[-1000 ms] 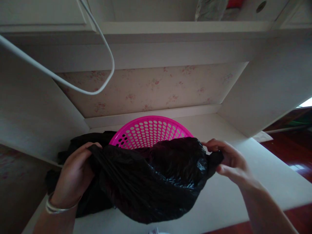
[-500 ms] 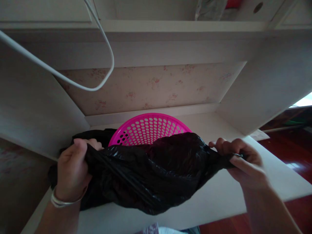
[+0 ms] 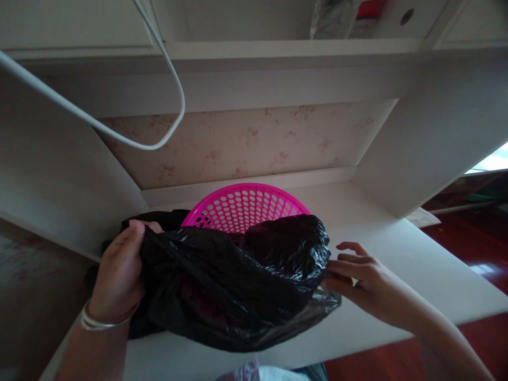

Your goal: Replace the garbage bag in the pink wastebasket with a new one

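Note:
A black plastic bag [image 3: 238, 275] lies over the front part of a pink perforated plastic basket [image 3: 246, 203], whose far rim and holed wall stay uncovered. My left hand [image 3: 121, 264], with a bangle at its wrist, is closed on the bag's left edge, thumb on top. At the bag's right side, my right hand [image 3: 357, 275] has its fingers apart and loosely bent. Its thumb and forefinger tips touch the plastic, and the bag there hangs slack. More black plastic lies behind and below my left hand.
The basket stands on a white surface [image 3: 381, 243] between white side panels, with floral wallpaper [image 3: 246, 140] behind. A white cable [image 3: 119, 138] loops down at the upper left. A shelf edge [image 3: 293, 50] crosses above. Reddish floor [image 3: 468, 254] shows at the right.
My right hand has let go of its tight grip and moved left and slightly down, its fingers loosening. The bag's right side has gone slack. My left hand keeps hold of its edge.

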A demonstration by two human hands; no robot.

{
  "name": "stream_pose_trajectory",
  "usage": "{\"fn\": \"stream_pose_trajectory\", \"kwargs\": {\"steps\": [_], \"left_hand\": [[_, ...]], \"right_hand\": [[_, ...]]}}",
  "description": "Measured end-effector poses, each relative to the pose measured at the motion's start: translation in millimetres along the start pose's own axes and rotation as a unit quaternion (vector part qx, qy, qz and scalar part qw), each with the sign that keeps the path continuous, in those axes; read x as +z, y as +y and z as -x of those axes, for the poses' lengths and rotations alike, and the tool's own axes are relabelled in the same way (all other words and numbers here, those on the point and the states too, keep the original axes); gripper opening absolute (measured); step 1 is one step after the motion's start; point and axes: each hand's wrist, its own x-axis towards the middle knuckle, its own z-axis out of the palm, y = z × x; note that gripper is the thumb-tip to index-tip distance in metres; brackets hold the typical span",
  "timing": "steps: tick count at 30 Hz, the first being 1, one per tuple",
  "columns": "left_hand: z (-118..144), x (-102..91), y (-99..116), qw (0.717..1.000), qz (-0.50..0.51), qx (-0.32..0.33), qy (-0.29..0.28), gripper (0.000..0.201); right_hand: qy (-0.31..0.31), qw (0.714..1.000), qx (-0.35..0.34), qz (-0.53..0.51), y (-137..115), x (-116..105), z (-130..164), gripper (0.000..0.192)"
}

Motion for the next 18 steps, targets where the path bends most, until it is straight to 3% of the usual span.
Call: {"fn": "stream_pose_trajectory", "kwargs": {"steps": [2,4,8,10,13,16,18], "left_hand": [[-2.0,-1.0,-5.6,0.999,-0.024,0.002,0.029,0.043],[-2.4,-0.6,-10.6,0.998,-0.04,0.012,0.044,0.041],[-0.6,-5.3,-16.0,0.997,-0.034,0.063,-0.024,0.047],[-0.7,-13.5,-17.6,0.994,-0.009,0.081,-0.073,0.056],[-3.5,-28.6,-19.5,0.987,-0.024,0.08,-0.134,0.056],[-7.1,-35.2,-18.9,0.988,-0.074,0.062,-0.117,0.033],[-8.7,-31.3,-16.2,0.995,-0.065,0.026,-0.074,0.032]], "right_hand": [[0.017,1.0,-0.005,-0.018,1.2,8.7,-0.3,0.012],[0.096,0.994,0.007,-0.043,4.9,18.5,1.2,0.012],[0.245,0.965,0.04,-0.083,10.4,35.5,2.8,0.029],[0.25,0.965,-0.011,-0.084,10.6,36.5,-0.2,0.033],[0.196,0.972,-0.086,-0.095,10.0,27.6,-6.3,0.031],[0.17,0.97,-0.095,-0.142,11.1,16.4,-7.6,0.03],[0.18,0.965,-0.066,-0.182,13.2,13.4,-6.1,0.021]]}}
